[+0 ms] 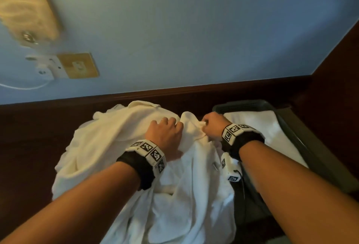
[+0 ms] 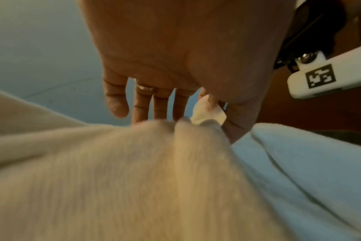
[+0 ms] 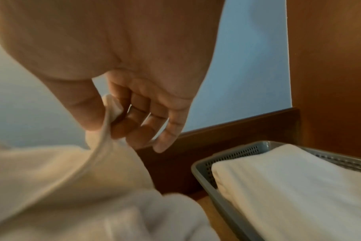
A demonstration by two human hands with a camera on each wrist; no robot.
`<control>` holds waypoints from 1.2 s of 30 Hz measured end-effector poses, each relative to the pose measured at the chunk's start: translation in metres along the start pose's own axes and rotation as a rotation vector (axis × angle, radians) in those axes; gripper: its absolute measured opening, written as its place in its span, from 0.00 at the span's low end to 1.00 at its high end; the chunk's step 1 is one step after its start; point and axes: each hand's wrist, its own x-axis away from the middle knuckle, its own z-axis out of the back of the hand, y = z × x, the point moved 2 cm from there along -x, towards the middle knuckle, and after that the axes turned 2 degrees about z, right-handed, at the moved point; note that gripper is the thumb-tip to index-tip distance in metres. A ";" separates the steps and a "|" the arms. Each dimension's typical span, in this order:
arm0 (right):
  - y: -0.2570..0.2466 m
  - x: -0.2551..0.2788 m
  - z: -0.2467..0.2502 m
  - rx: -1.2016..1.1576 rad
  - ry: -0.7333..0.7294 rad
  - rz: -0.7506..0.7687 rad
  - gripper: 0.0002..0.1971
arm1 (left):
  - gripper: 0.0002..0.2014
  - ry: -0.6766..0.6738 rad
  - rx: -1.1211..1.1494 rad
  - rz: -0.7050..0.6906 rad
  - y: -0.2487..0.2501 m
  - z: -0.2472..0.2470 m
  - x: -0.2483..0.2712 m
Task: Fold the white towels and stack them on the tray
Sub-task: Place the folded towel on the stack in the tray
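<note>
The crumpled heap of white terry towels (image 1: 136,158) lies on the dark wooden surface at the centre of the head view, with the grey perforated plastic tray (image 3: 204,176) at its three o'clock already holding one folded white towel (image 3: 299,187). The right hand (image 1: 212,125) pinches a towel edge between thumb and forefinger at the heap's twelve o'clock, and the left hand (image 1: 165,135), just beside it at nine o'clock, closes its fingers on the same cloth. The fabric looks soft, light and limp, best taken by corners or hem; how many towels are heaped I cannot tell.
</note>
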 end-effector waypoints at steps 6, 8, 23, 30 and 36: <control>-0.038 0.030 0.051 -0.267 0.156 0.107 0.08 | 0.35 0.103 0.128 0.059 -0.005 0.023 0.009; -0.057 0.044 0.075 -0.369 0.191 0.186 0.06 | 0.35 0.119 0.290 0.114 -0.006 0.037 0.014; -0.180 0.148 0.135 -0.417 0.264 0.724 0.41 | 0.12 0.580 1.021 0.045 -0.105 0.233 0.144; -0.266 0.176 0.121 -0.528 0.108 0.887 0.03 | 0.13 0.731 0.859 0.069 -0.170 0.262 0.246; -0.336 0.180 0.106 -0.429 0.241 0.875 0.05 | 0.12 0.885 0.900 0.209 -0.261 0.247 0.338</control>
